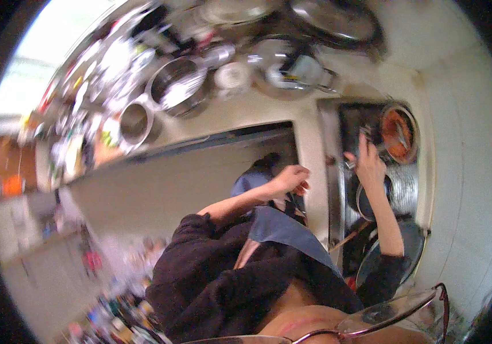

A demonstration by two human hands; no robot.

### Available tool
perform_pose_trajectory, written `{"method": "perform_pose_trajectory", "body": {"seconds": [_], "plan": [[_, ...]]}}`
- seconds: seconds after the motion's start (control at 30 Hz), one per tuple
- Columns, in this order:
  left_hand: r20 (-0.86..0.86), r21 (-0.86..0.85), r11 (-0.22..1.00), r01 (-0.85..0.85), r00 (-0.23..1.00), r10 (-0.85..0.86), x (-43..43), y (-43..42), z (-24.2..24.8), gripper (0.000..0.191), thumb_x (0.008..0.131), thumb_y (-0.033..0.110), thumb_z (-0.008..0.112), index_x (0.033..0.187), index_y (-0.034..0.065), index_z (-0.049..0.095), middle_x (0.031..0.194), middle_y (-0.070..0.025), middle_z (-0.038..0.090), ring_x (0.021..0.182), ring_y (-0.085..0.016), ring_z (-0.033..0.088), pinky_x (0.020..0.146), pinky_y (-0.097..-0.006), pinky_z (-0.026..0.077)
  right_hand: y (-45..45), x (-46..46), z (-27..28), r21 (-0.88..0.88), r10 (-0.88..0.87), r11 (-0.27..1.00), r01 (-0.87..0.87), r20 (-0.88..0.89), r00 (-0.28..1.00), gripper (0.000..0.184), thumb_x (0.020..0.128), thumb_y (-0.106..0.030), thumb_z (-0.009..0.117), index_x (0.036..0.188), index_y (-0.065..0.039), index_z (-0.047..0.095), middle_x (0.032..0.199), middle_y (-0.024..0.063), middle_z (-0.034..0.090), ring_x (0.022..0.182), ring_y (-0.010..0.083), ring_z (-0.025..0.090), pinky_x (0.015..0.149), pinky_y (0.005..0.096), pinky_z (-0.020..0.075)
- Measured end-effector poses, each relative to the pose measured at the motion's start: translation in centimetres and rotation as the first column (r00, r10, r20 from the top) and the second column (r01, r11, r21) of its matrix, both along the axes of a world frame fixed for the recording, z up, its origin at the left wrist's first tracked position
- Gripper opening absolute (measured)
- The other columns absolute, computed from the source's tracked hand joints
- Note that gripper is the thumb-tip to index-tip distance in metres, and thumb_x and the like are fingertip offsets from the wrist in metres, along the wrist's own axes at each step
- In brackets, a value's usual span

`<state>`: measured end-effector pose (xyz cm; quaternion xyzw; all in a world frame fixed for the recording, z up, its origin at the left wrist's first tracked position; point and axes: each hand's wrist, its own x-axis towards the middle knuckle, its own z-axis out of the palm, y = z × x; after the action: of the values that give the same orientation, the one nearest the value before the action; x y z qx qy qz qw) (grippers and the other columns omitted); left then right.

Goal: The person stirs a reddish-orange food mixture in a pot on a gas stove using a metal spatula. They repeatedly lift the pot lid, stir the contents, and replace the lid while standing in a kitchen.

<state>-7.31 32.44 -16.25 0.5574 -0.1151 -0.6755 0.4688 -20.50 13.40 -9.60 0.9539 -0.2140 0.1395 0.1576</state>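
Observation:
My right hand reaches over the dark cooktop, thumb and forefinger spread apart. A small silver thing shows by the thumb; blur hides whether I hold it. Just beyond the fingers, an open pot contains orange-red food with a utensil in it. Below my wrist lies another round pan, partly covered by my forearm. My left hand hangs between my body and the counter's front edge, fingers curled, with nothing visible in it.
A frying pan lies near my right elbow, with a wooden stick beside it. Several pots, including a saucepan and a smaller pot, crowd the counter. A glass lid or bowl stands behind. A tiled wall borders the cooktop.

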Motion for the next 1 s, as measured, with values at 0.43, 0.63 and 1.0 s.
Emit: {"method": "perform_pose_trajectory", "body": {"seconds": [0.43, 0.63, 1.0], "plan": [[0.226, 0.094, 0.938, -0.335, 0.924, 0.307, 12.2, 16.1, 2.4, 0.030, 0.081, 0.028, 0.049, 0.098, 0.0039, 0.057, 0.080, -0.0073, 0.060, 0.064, -0.014, 0.055, 0.056, -0.0245, 0.045, 6.1, 0.1, 4.2, 0.334, -0.400, 0.833, 0.442, -0.190, 0.897, 0.068, 0.075, -0.005, 0.051, 0.133, -0.020, 0.018, 0.128, 0.0134, 0.033, 0.077, 0.0312, 0.057, 0.051, 0.0358, 0.0468], [0.462, -0.242, 0.584, -0.775, 0.437, 0.771, 24.6, 31.1, 5.8, 0.024, 0.081, 0.024, 0.053, 0.090, 0.0031, 0.060, 0.063, 0.0002, 0.054, 0.043, -0.001, 0.039, 0.037, -0.0145, 0.028, 13.5, 9.4, 9.1, 0.726, -0.427, 0.640, 0.252, 0.063, 0.902, 0.036, 0.079, -0.017, 0.057, 0.113, -0.008, 0.050, 0.093, 0.0093, 0.059, 0.068, 0.0165, 0.056, 0.059, 0.0277, 0.0446], [0.623, -0.089, 0.503, -0.859, 0.346, 0.702, 31.6, 35.5, -0.1, 0.025, 0.081, 0.023, 0.054, 0.087, -0.0010, 0.056, 0.066, -0.0036, 0.058, 0.052, -0.006, 0.051, 0.046, -0.0203, 0.041, 32.7, 46.1, 0.9, 0.761, 0.545, 0.614, -0.211, -0.215, 0.810, 0.024, 0.070, -0.028, 0.059, 0.075, -0.005, 0.062, 0.076, 0.0161, 0.061, 0.073, 0.0310, 0.060, 0.066, 0.0396, 0.0477]]}}
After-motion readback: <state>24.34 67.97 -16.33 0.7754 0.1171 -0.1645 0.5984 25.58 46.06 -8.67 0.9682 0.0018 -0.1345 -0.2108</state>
